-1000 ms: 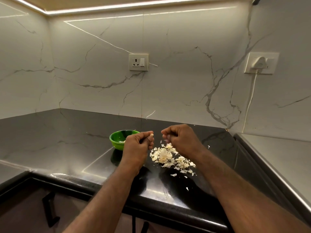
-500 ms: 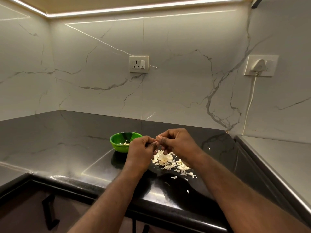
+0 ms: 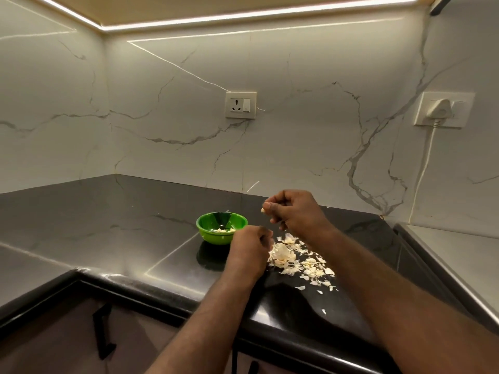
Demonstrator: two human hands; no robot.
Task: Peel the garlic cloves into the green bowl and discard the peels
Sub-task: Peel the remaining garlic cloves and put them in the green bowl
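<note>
**A:** What is farthest left?

**B:** A glossy black countertop [image 3: 108,225] fills a corner under white marble walls [image 3: 162,76]. Below its front edge hangs a dark cabinet handle [image 3: 102,333].

**A:** Where is the bowl?

**B:** The green bowl [image 3: 213,237] stands on the countertop a little left of centre. A few pale peeled cloves [image 3: 223,230] lie at its bottom. On the wall above and behind it is a white socket [image 3: 240,105] with a switch.

**A:** And the hands?

**B:** The left hand [image 3: 249,251] is just right of the bowl and low over the countertop. Its back faces the viewer and its fingers are curled inward. I cannot tell whether they hold anything. The right hand [image 3: 297,213] is higher and further back, apart from the left. Its thumb and fingertips pinch a small pale garlic piece [image 3: 262,210] on the side toward the bowl. I cannot tell whether that is a clove or a bit of skin.

**A:** Where are the peels?

**B:** A loose heap of papery white peels [image 3: 286,256] lies on the countertop below the right hand and just right of the left hand. Stray flakes trail off toward the front edge.

**A:** Anything at far right?

**B:** A white plug [image 3: 441,109] sits in a second wall outlet. Its cord [image 3: 424,171] hangs down the marble.
</note>
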